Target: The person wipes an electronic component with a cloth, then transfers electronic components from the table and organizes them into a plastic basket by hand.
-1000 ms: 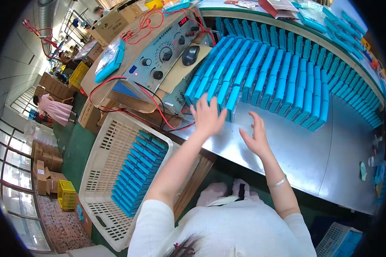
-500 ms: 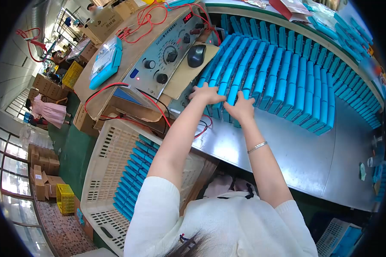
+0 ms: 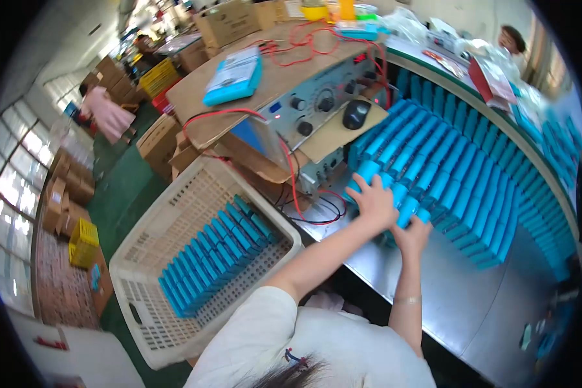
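Note:
Rows of upright blue cases (image 3: 456, 171) stand packed together on the metal table (image 3: 452, 304). My left hand (image 3: 374, 202) is at the near left end of the rows, its fingers curved over the tops of several cases. Close beside it, my right hand (image 3: 412, 234) presses against the near end of the same group, with thumb and fingers around the front cases. The undersides of both hands are hidden. A white plastic basket (image 3: 130, 258) at the left holds more blue cases (image 3: 216, 255) in rows.
A meter with knobs (image 3: 317, 107), a black mouse (image 3: 356, 114) and red and black wires stand behind my left hand. A blue-edged pack (image 3: 234, 74) lies on the wooden shelf. People are visible far left and at the upper right. Cartons stand on the green floor.
The view has turned left, bringing more of the basket into sight. Both hands, apart and above the cases at first, have come down and closed in on the near left group.

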The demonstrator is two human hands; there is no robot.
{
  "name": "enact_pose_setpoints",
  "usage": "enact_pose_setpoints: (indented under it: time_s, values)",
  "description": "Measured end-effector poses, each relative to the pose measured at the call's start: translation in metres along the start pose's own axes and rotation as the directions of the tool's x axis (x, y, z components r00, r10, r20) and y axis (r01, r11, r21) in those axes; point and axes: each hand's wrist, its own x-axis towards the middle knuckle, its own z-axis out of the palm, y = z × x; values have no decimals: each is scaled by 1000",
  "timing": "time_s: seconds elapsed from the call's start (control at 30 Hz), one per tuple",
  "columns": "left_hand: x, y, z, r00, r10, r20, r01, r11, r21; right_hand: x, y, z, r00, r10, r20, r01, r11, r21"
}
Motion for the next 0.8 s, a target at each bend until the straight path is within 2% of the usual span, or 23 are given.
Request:
enact_pose_setpoints:
  time_s: [0.07, 0.13, 0.17, 0.2, 0.23, 0.27, 0.3, 0.33, 0.37, 0.43, 0.47, 0.57, 0.6, 0.67, 0.73, 0.77, 0.8]
  values:
    - [-34, 20, -8, 993, 100, -64, -107, 987, -116, -17, 27, -27, 996, -63, -68, 64, 998, 11]
    - [-65, 39, -32, 988, 132, -79, -147, 963, -227, -30, 31, -63, 966, -123, -227, 125, 992, -3]
    - [-77, 47, -40, 992, 91, -91, -110, 967, -229, -34, 29, -78, 937, -170, -304, 162, 985, -51]
    - [-88, 53, -46, 965, 105, -241, -169, 950, -264, -38, 26, -92, 900, -213, -379, 190, 977, -99]
    - [-96, 58, -55, 914, 115, -388, -236, 931, -278, -41, 18, -106, 903, -235, -361, 218, 972, -86]
    - [-105, 61, -67, 913, 86, -398, -206, 940, -270, -45, 7, -118, 848, -290, -444, 288, 955, -75]
    - [-116, 60, -82, 860, 95, -501, -254, 931, -260, -49, -5, -128, 782, -334, -525, 355, 932, -64]
    - [-128, 57, -95, 796, 105, -596, -302, 923, -240, -53, -17, -135, 785, -347, -513, 381, 924, -42]
    - [-139, 52, -107, 793, 86, -604, -276, 934, -229, -59, -30, -141, 740, -391, -547, 456, 890, -20]
    - [-161, 36, -131, 626, 73, -776, -279, 951, -136, -73, -58, -147, 671, -461, -580, 581, 814, 25]
    - [-172, 26, -143, 620, 67, -782, -263, 956, -127, -79, -72, -147, 669, -465, -579, 593, 804, 40]
    - [-205, -13, -173, 602, -17, -799, -120, 987, -111, -100, -118, -143, 533, -608, -589, 798, 592, 111]
    - [-213, -28, -180, 579, -45, -814, -75, 991, -108, -109, -136, -140, 530, -607, -592, 802, 586, 118]
    - [-226, -59, -189, 539, -117, -834, 51, 993, -106, -128, -176, -130, 470, -667, -578, 866, 477, 153]
    - [-242, -98, -197, 531, -164, -831, 120, 986, -118, -148, -213, -117, 457, -698, -551, 881, 439, 174]
    - [-249, -120, -201, 527, -206, -824, 182, 975, -128, -160, -232, -107, 466, -717, -518, 883, 410, 227]
    - [-256, -143, -206, 520, -203, -829, 182, 975, -125, -170, -251, -95, 474, -735, -486, 880, 381, 282]
